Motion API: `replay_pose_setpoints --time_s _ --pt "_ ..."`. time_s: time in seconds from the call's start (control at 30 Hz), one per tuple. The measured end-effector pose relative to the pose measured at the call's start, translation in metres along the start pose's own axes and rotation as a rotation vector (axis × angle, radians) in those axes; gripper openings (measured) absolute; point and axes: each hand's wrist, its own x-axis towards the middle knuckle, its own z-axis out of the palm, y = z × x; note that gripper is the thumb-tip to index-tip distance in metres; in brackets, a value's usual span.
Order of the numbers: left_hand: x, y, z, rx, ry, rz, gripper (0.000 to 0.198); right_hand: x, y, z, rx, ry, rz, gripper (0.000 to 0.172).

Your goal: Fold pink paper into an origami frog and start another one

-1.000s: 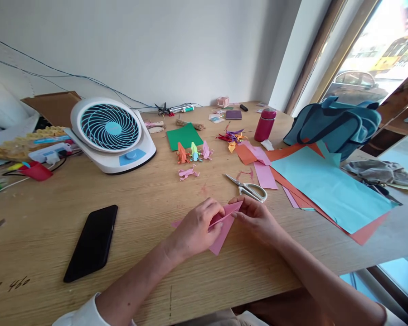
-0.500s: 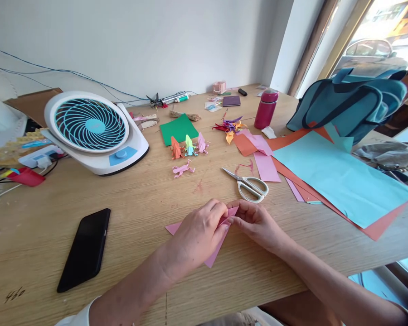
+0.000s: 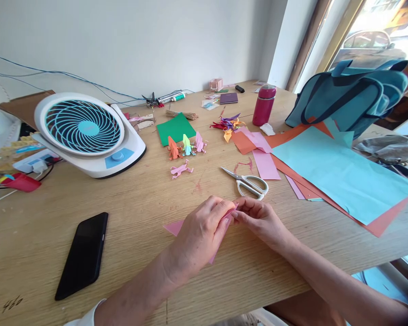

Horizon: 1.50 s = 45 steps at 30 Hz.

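A folded sheet of pink paper [image 3: 174, 227] is pinched between both hands just above the wooden table. My left hand [image 3: 206, 228] lies across its middle, fingers closed on it and hiding most of it. My right hand [image 3: 260, 219] pinches the pointed tip at the upper right between thumb and fingers. One corner sticks out to the left, another below my left palm. Just beyond my right hand lie scissors [image 3: 245, 183] with white handles. Farther off, several small folded paper figures [image 3: 187, 146] stand, and a pink one [image 3: 181, 169] lies nearer.
A black phone [image 3: 83, 256] lies at the left, below a white fan [image 3: 88, 136]. Large blue paper [image 3: 340, 176] and orange sheets cover the right side. Behind them stand a red bottle [image 3: 264, 105] and a teal bag [image 3: 347, 99]. Green paper [image 3: 175, 129] lies toward the wall.
My left fingers have shifted up along the pink paper toward its tip, so less of the paper shows. The right hand still pinches the tip. The view has shifted slightly.
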Motion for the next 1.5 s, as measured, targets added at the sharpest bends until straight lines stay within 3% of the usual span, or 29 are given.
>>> replay_pose_setpoints --time_s 0.33,0.6,0.83,1.5 --pt "0.001 -0.003 0.001 0.007 0.008 -0.006 0.025 0.001 -0.003 0.000 0.019 0.025 0.034 0.027" --pt "0.005 -0.002 0.002 0.217 0.026 -0.010 0.010 0.000 -0.003 0.002 -0.004 0.018 0.045 0.026" --pt "0.005 -0.008 0.007 0.166 0.073 -0.006 0.011 -0.001 -0.001 0.002 -0.083 0.018 0.065 0.035" --pt "0.004 -0.012 0.012 0.089 0.100 0.006 0.013 -0.001 0.000 0.001 -0.094 0.030 0.100 0.035"
